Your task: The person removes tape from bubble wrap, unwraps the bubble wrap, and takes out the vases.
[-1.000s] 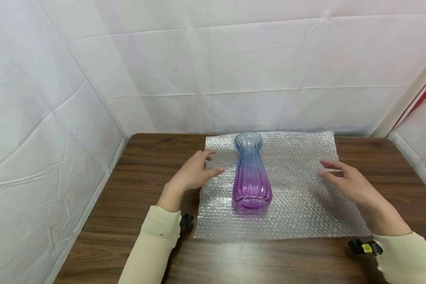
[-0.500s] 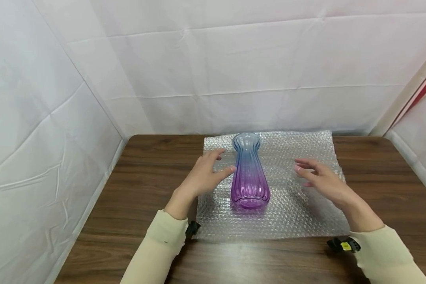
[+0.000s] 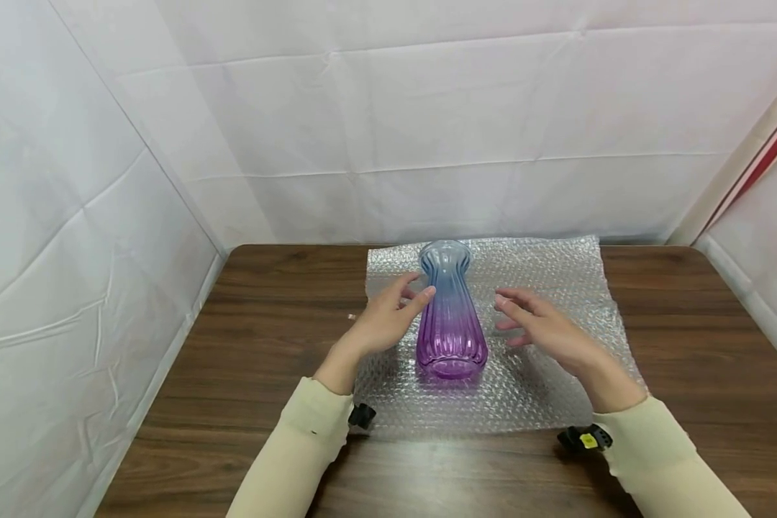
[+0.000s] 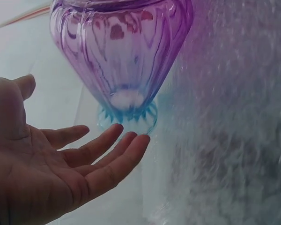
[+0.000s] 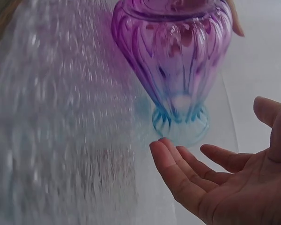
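A ribbed glass vase (image 3: 452,316), blue at its neck and purple at its base, lies on a sheet of bubble wrap (image 3: 557,270), neck toward the back wall. Close at the vase's left side is the left hand (image 3: 388,316), fingers spread; whether it touches the glass I cannot tell. The right hand (image 3: 544,327) hovers over the wrap a short way right of the vase, fingers loosely bent, holding nothing. In the left wrist view the vase (image 4: 122,51) rises beyond the left hand's (image 4: 70,164) fingers. The right wrist view shows the right hand (image 5: 225,178) palm up beside the vase (image 5: 178,61).
The wrap covers the back middle of a dark wooden table (image 3: 233,374). White cloth walls (image 3: 427,108) stand behind and at both sides, with a red stripe (image 3: 770,155) at the right. Black straps (image 3: 583,439) sit at both wrists.
Both hands have moved inward toward the vase, the right one travelling farther left over the wrap. The left hand has come up close beside the vase, which appears unmoved on the wrap.
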### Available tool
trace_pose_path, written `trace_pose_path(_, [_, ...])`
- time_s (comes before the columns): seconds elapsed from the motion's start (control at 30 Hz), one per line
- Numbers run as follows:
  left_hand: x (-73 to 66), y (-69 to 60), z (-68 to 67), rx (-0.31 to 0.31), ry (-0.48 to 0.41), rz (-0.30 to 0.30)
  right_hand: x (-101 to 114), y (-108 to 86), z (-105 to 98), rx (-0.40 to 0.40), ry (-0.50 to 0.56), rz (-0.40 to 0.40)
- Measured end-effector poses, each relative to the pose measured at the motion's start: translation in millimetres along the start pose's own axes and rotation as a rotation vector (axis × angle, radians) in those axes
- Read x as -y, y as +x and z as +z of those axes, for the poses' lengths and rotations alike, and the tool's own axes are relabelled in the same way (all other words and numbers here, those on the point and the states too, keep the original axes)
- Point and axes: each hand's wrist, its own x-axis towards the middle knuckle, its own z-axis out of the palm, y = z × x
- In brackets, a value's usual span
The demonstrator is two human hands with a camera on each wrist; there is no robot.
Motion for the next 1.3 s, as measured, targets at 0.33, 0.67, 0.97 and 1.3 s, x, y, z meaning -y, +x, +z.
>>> trace_pose_path(0.33, [-0.7, 4.9, 7.5, 0.055, -0.127, -0.058, 5, 9.7, 15, 0.05, 0.087, 0.022])
trace_pose_path(0.67, [-0.5, 8.8, 13.8, 0.113, -0.319, -0.124, 8, 16.0, 27, 0.066, 0.128, 0.058])
trace_pose_path(0.97, [3.3, 14.1, 19.9, 0.181, -0.433, -0.151, 9, 21.7, 34, 0.09, 0.13, 0.071])
trace_pose_path(1.3, [4.1, 16.0, 23.4, 0.195, -0.431, -0.15, 8, 27.5, 39, 0.098, 0.106, 0.077])
